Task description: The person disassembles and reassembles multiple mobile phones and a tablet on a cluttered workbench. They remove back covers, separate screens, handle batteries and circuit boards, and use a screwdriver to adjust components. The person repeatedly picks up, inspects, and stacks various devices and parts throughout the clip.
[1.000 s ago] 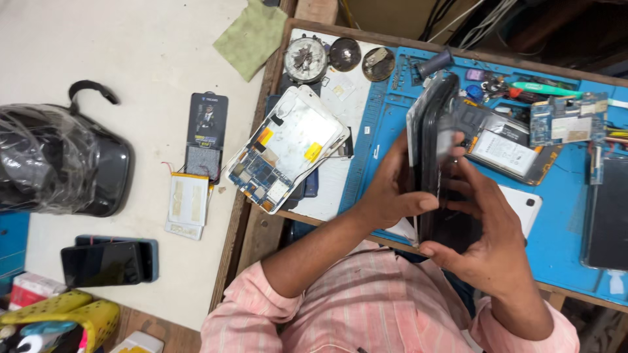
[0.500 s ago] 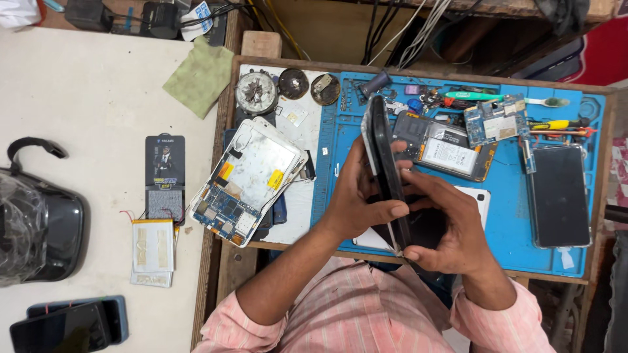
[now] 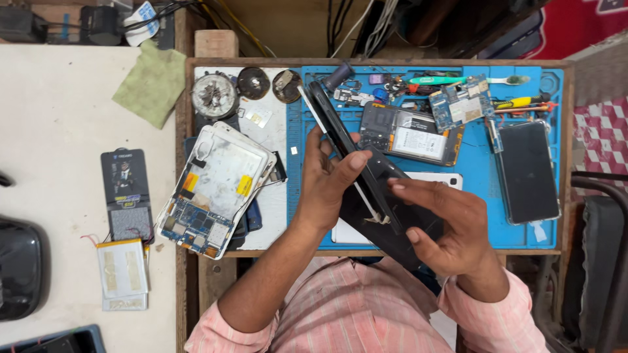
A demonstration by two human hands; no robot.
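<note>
Blue work mat [image 3: 523, 238] in a wooden tray [image 3: 376, 63] carries loose parts. Opened tablet [image 3: 219, 189] lies at its left, circuit board exposed. Black tablet [image 3: 366, 176] sits centre, tilted on edge, its screen panel lifted away from the back. Left hand [image 3: 327, 180] grips the upper edge; right hand [image 3: 445, 229] cups the near end. Opened phone [image 3: 409, 134] lies far-centre, dark phone [image 3: 526, 170] right.

A dark rectangular retail package [image 3: 127, 194] lies on the white table [image 3: 59, 131] — a black phone screen [image 3: 528, 171] on the blue mat [image 3: 484, 189].
</note>
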